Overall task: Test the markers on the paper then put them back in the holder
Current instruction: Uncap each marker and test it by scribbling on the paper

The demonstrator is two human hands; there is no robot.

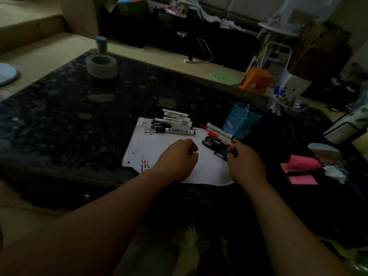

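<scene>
A white paper (171, 142) with short red and black test strokes lies on the dark table. Several black-capped markers (175, 121) are stacked at its far edge. Two red-capped markers (218, 132) and a pile of dark markers (215, 145) lie at its right side. The blue holder (242, 121) stands just behind them. My left hand (179, 158) rests on the paper with fingers loosely curled, holding nothing. My right hand (244, 158) reaches into the dark pile and its fingertips pinch a dark marker (222, 155).
A grey tape roll (101, 65) sits at the table's (59, 116) far left. Pink sticky notes (302, 172) and a white container (344, 129) lie to the right. An orange stool (255, 79) and cluttered furniture stand on the floor beyond.
</scene>
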